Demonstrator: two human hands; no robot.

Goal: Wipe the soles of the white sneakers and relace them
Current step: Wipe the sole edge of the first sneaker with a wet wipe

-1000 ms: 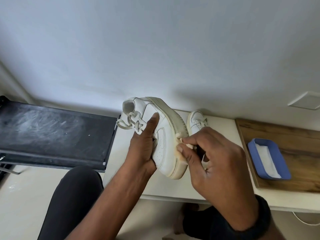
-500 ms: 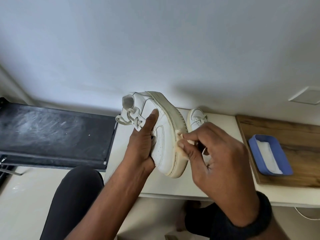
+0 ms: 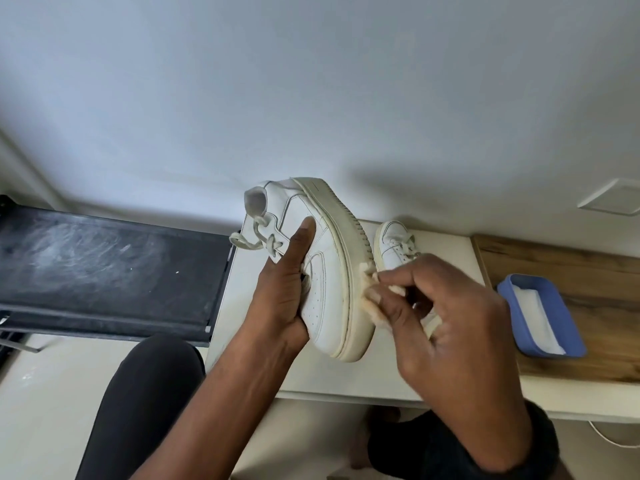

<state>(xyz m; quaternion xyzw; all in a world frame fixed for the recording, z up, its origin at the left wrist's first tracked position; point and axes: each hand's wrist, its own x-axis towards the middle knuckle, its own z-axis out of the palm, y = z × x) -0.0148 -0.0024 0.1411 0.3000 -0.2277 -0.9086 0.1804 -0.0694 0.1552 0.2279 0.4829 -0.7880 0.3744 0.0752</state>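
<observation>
Above the table [image 3: 239, 299], the sneaker [image 3: 325, 265] is held on its side, sole facing right. Wiping it well likely calls for a firm brace and short strokes along the grubby sole edge, turning to a clean patch. The left hand [image 3: 280, 299] grips the upper. The right hand [image 3: 450, 327] pinches a cloth [image 3: 367, 276] against the sole edge. The second sneaker [image 3: 394, 244] stands just behind.

White sneaker [image 3: 325, 271] held up off tabletop [image 3: 446, 244] in left hand [image 3: 280, 292], heel up, toe down, yellowed sole edge facing right, laces loose nr collar. Cream wipe [image 3: 369, 277] pinched in right hand [image 3: 450, 327], touching sole edge. 2nd sneaker [image 3: 393, 244] upright on tabletop just behind
</observation>
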